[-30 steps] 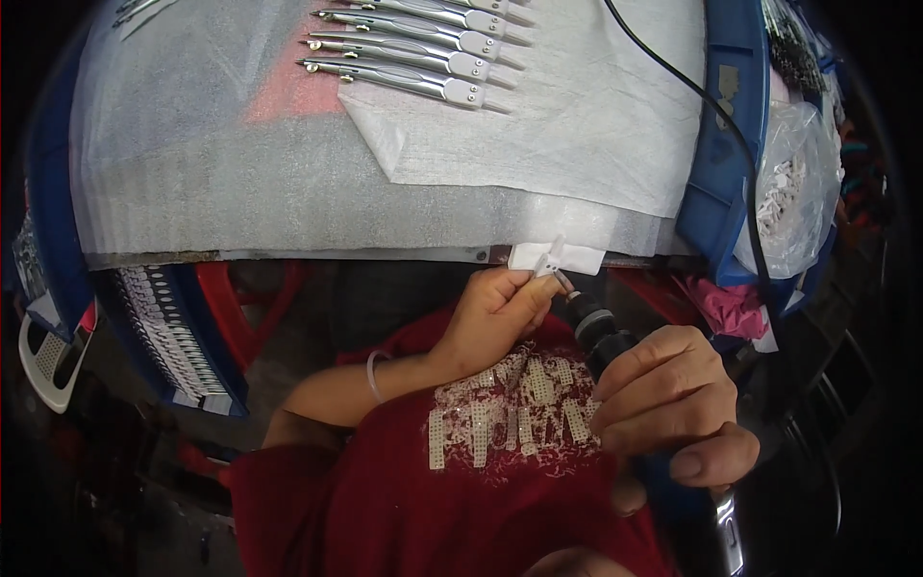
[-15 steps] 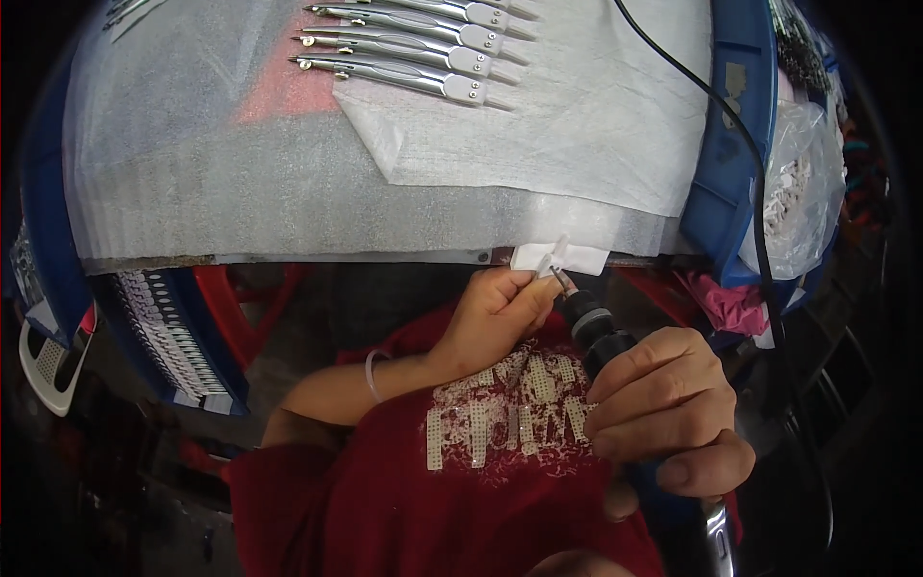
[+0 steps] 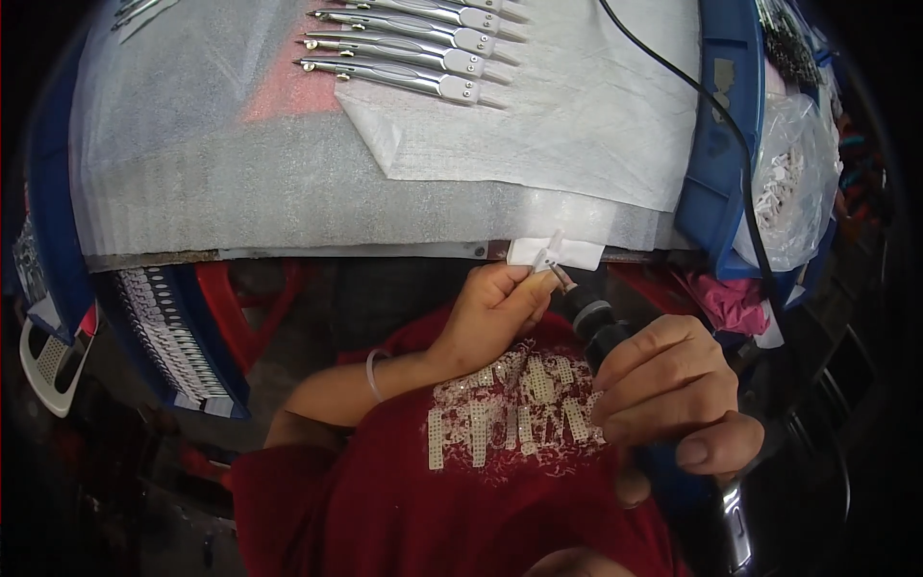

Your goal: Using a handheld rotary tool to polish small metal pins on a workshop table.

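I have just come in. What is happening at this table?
A person's left hand pinches a small pale part at the edge of the covered table. The right hand holds a dark screwdriver, with its tip at that part. Farther back, silver compasses lie side by side.

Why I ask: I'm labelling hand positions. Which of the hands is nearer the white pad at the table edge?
Left. The left hand is at the lower edge of the white pad; the right hand, gripping a dark tool, is farther off, below and to its right.

Compasses (image 3: 452, 88) on cloth (image 3: 586, 125) beyond screwdriver (image 3: 604, 335)
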The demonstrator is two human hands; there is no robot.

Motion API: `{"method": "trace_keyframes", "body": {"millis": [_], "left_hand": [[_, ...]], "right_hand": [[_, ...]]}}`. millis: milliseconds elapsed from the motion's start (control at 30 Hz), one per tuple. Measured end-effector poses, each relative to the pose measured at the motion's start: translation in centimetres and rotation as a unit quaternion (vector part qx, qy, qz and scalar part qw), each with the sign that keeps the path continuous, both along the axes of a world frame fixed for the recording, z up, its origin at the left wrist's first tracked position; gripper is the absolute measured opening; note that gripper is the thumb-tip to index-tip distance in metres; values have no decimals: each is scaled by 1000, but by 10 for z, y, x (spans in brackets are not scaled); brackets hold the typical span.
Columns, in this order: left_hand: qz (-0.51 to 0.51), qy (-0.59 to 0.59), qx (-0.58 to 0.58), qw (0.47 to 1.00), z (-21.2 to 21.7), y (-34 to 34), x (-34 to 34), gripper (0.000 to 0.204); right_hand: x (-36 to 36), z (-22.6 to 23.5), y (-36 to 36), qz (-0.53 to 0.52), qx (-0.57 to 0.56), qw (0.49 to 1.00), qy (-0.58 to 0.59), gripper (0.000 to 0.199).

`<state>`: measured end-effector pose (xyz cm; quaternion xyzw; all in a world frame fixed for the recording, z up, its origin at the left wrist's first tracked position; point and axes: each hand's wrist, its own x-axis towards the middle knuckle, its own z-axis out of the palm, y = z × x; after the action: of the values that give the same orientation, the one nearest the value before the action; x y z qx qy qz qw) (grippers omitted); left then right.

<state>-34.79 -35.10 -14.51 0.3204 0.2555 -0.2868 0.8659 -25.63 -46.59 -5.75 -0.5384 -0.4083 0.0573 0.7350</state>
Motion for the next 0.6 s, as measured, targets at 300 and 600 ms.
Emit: {"method": "trace_keyframes", "body": {"millis": [300,600], "left_hand": [[-1,-1,12,1000,1,-1,1,21],[-3,8,10,1000,4,0,2,20]], "right_hand": [[1,3,-5,14,-18,1000,8,41],[-1,2,-3,3,-15,1000,11,39]]}}
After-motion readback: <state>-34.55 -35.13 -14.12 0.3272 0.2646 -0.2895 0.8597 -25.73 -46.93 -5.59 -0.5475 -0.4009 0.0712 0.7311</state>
